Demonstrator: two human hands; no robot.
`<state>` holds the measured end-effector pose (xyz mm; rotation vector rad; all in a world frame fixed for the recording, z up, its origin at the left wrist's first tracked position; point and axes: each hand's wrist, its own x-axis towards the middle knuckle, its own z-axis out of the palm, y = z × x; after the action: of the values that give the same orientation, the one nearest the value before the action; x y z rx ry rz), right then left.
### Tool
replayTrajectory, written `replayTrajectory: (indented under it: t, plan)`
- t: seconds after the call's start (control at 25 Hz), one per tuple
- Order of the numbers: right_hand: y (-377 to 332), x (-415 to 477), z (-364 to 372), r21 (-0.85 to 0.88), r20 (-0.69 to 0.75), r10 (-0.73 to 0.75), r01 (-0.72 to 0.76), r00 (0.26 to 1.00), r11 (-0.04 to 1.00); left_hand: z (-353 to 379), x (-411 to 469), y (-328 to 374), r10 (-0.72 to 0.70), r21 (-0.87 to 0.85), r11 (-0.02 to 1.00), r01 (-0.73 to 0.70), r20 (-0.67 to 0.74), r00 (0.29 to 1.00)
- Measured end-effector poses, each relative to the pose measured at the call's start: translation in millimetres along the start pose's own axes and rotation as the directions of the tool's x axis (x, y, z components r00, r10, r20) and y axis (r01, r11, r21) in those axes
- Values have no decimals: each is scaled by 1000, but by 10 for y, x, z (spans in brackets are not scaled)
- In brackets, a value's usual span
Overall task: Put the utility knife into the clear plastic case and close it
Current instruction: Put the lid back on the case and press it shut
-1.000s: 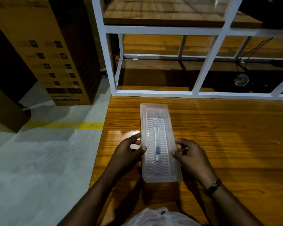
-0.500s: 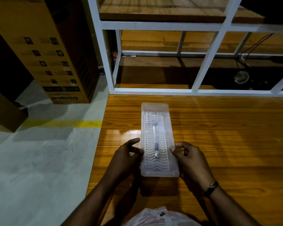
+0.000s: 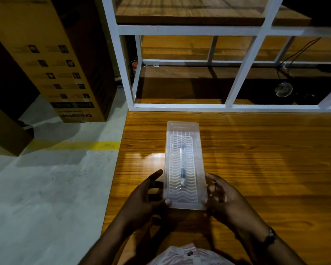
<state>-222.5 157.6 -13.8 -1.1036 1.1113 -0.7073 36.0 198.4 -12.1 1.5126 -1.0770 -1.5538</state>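
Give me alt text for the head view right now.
Both hands hold the near end of a clear plastic case on a wooden table, left hand and right hand at its sides. A slim tool, likely the utility knife, shows through the ribbed plastic.

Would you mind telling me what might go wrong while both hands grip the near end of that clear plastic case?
The left hand and right hand pinch only the near corners of the clear rectangular plastic case, so its far end could twist or the lid could stay unlatched. The case also sits near the left edge of the glossy wooden table; a slip might send it toward the floor.
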Motion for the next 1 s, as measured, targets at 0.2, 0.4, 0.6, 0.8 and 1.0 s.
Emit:
replayTrajectory:
  t: [0.2,0.4,0.6,0.8,1.0]
  plan:
    - [-47,11,-24,31,47,13,-14,999,999,7,20,-69,-7,-30,1000,7,-22,1000]
    - [-136,111,-10,-87,7,36,-36,999,996,34,171,0,60,144,989,-42,-117,991]
    - [-314,399,75,-57,-251,19,-34,968,998,80,514,198,113,76,993,-93,-312,943]
    - [-368,519,39,-387,-226,-100,5,969,922,2,630,336,141,235,968,-90,-207,968]
    - [-486,853,-20,-889,-33,-207,66,978,453,-48,816,713,151,838,538,-88,7,989]
